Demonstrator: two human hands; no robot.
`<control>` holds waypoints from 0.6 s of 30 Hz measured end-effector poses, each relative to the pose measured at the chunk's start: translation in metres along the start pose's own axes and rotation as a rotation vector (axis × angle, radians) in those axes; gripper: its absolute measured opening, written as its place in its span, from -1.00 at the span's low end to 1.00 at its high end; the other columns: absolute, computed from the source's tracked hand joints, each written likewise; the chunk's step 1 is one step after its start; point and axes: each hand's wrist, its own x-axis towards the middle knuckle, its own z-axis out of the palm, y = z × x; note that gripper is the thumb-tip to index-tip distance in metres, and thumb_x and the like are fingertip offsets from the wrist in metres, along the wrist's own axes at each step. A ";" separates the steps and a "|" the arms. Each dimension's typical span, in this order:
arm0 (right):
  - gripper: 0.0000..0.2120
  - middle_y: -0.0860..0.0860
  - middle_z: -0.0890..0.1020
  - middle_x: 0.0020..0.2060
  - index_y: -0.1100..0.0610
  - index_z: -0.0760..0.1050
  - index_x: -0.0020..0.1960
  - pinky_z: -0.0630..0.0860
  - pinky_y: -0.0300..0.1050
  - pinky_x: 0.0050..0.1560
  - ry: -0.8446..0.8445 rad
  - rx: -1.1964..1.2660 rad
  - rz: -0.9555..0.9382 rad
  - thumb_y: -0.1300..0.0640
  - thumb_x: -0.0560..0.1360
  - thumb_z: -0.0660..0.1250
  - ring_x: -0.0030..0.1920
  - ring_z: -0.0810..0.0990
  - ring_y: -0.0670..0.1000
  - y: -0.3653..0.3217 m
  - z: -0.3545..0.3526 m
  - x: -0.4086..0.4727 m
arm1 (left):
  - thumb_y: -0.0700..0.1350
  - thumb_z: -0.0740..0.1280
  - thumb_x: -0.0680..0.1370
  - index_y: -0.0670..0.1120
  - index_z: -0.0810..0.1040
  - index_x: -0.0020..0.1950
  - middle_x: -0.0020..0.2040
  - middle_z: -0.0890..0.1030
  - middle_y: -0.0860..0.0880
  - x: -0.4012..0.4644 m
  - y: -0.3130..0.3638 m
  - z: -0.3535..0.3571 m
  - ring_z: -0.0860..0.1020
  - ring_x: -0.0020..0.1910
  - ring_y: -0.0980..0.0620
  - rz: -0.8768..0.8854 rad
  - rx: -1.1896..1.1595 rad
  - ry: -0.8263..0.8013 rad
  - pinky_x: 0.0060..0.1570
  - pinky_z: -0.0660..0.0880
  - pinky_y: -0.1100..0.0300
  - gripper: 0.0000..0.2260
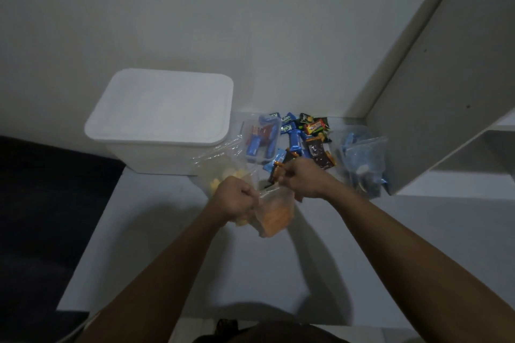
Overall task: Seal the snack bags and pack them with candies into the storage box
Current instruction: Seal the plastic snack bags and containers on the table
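Both my hands hold a clear snack bag point(274, 214) of orange snacks by its top edge, lifted over the white table point(172, 253). My left hand point(235, 199) pinches the bag's left corner and my right hand point(299, 179) pinches the right corner. A second clear bag point(225, 172) with yellow snacks lies behind my left hand. A third bag point(362, 164) with dark and blue snacks lies at the right. Wrapped candies point(303, 136) are piled at the back. The white storage box point(164, 120) stands at the back left with its lid on.
A small clear tub point(260, 139) holding blue and red packets sits between the storage box and the candies. A white shelf unit point(446, 92) rises at the right. The wall is close behind the table. A dark surface point(41, 203) lies off the table's left edge.
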 end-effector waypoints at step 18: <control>-0.88 0.03 0.64 -0.13 0.12 0.58 -0.07 0.50 -0.15 -0.11 0.150 0.088 -0.009 0.07 0.52 0.35 -0.11 0.60 -0.01 0.011 0.005 0.036 | 0.10 0.38 0.45 -0.05 0.59 0.06 0.04 0.63 -0.05 0.004 0.011 -0.001 0.59 0.07 -0.09 0.116 0.664 0.505 0.02 0.51 0.11 -0.70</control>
